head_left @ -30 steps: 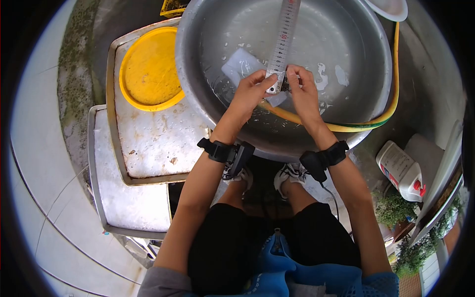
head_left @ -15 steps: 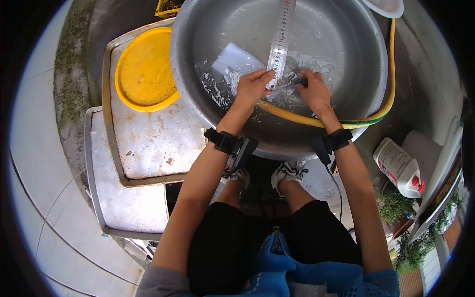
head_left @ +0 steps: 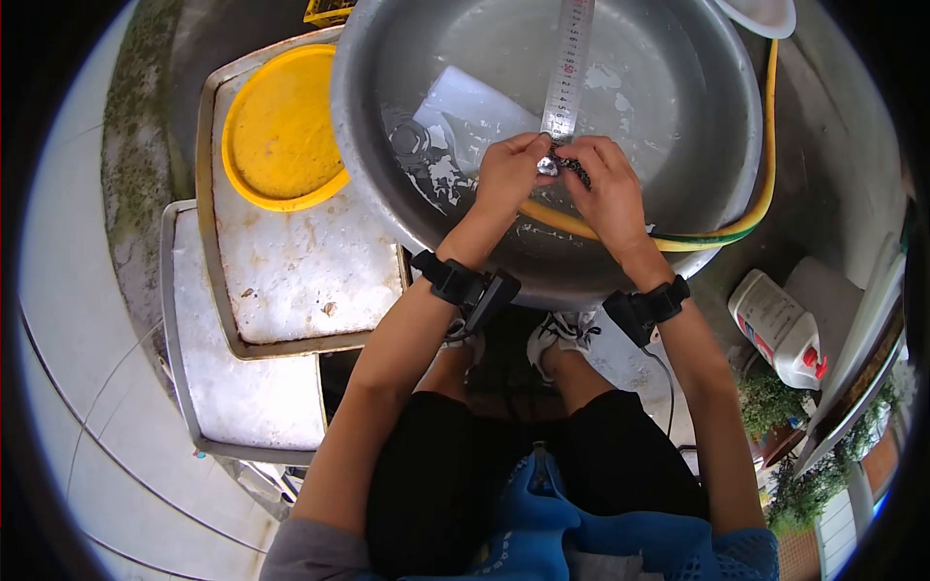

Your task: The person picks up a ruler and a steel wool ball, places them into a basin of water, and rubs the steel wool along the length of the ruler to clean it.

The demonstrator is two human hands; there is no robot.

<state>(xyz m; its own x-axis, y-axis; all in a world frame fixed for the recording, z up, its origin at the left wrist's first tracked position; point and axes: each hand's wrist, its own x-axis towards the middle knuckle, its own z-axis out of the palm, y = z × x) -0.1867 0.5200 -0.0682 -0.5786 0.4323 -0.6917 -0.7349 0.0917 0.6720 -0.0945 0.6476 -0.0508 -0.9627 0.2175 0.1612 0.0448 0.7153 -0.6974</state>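
Observation:
A long steel ruler (head_left: pixel 565 92) reaches out over the water in a large metal basin (head_left: pixel 351 107), its near end pinched between the thumb and fingers of my left hand (head_left: pixel 507 176). Right beside that end, the curled fingers of my right hand (head_left: pixel 610 189) grip a dark, wiry scouring pad (head_left: pixel 579 172), pressed close to the ruler. A white flat piece (head_left: pixel 475 102) lies in the water to the left of the ruler. Below my hands, a yellow hose (head_left: pixel 557 222) runs into the basin.
Left of the basin are two metal trays (head_left: pixel 291 281), the upper one bearing a round yellow lid (head_left: pixel 281 126). On the right, a white jug (head_left: pixel 775 324) with a red cap lies near some plants (head_left: pixel 775 407). A white bowl (head_left: pixel 765 15) shows at the top right.
Both hands have risen slightly and come closer together at the ruler's end. The right hand has moved onto it with the scouring pad, now plainly visible. The splashing water has calmed.

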